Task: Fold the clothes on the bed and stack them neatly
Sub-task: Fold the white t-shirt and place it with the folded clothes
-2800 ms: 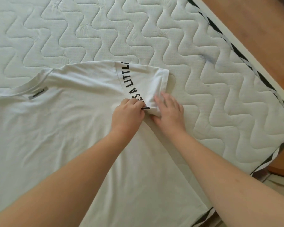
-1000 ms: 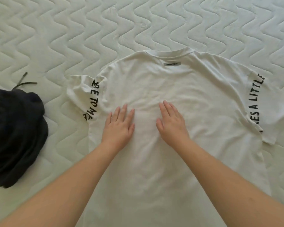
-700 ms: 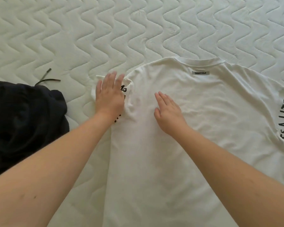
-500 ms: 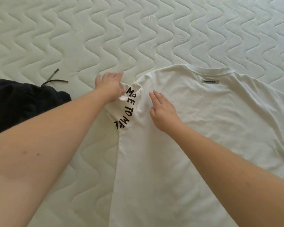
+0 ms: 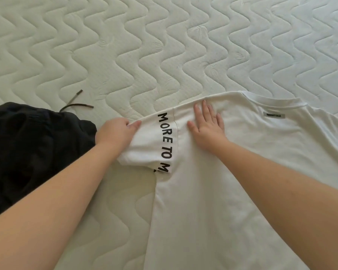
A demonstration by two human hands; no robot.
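A white T-shirt [image 5: 232, 172] lies flat on the quilted mattress [image 5: 144, 45], collar away from me, with a small grey label near the neck. Its left sleeve [image 5: 144, 145] carries black lettering "MORE TO M" and is stretched out to the left. My left hand [image 5: 115, 133] grips the sleeve's outer edge, thumb on top of the cloth. My right hand [image 5: 207, 123] lies flat with straight fingers on the shoulder, just right of the sleeve seam.
A crumpled black garment [image 5: 27, 152] with a dark drawstring [image 5: 76, 103] sits at the left, touching my left forearm. Bare mattress stretches across the far half of the view.
My left hand has pulled the sleeve out to the left, so more lettering shows. My right hand has slid up to the shoulder by the seam. The view has shifted left.
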